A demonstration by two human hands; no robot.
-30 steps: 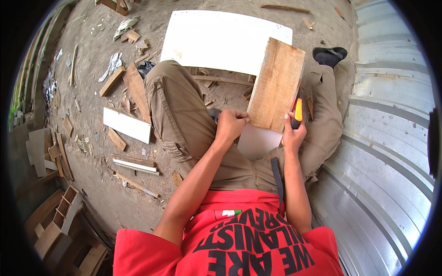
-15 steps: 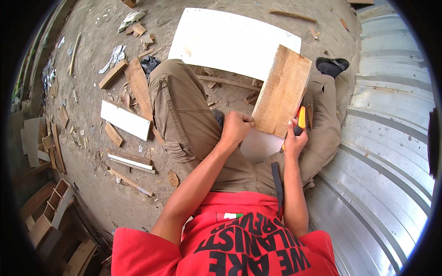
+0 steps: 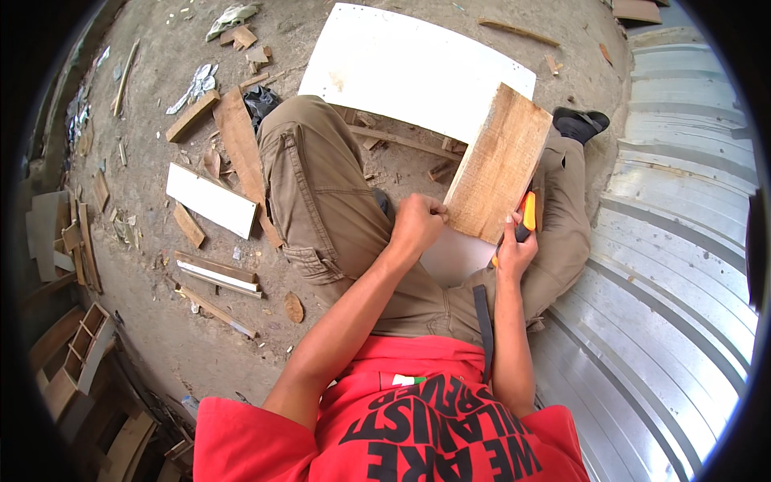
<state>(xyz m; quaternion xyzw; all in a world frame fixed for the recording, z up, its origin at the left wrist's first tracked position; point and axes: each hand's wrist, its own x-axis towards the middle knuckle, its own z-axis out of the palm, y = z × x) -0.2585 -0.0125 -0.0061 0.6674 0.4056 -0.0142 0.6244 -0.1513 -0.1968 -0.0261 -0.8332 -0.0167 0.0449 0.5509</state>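
Nearest to my lens is the wearer's red T-shirt (image 3: pixel 321 446), then brown cargo trousers (image 3: pixel 317 189), legs spread. I have the right hand (image 3: pixel 516 251) wrapped around an orange-and-black tool handle (image 3: pixel 528 215) (the rest of that tool is hidden from me) beside the near right corner of a rough-sawn wooden board (image 3: pixel 499 165). The left hand (image 3: pixel 418 225) is curled narrow, fingertips at the near left corner; whether they grip it, I can't tell. The board slants away between the legs, overlapping a large white panel (image 3: pixel 401 72) in my view. Farther off, a thin wooden stick (image 3: pixel 520 32) lies on the floor (image 3: pixel 161 337).
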